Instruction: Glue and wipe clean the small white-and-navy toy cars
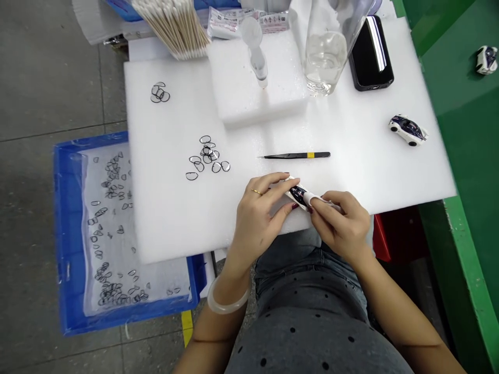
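My left hand is closed on a small toy car with a dark, shiny top, holding it near the front edge of the white foam board. Fingers cover much of the car's body. My right hand pinches a white wipe against the car's other end; whether it is cloth or paper I cannot tell. Just beyond my hands lie black tweezers with a yellow band, tips pointing left. Several thin, dark-edged clear pieces lie loosely grouped on the board to the left.
A blue tray at left holds many similar pieces. Along the back are cotton swabs, a foam block bearing a small syringe-like tube, a glass of clear liquid and a phone. Another toy car stands at right.
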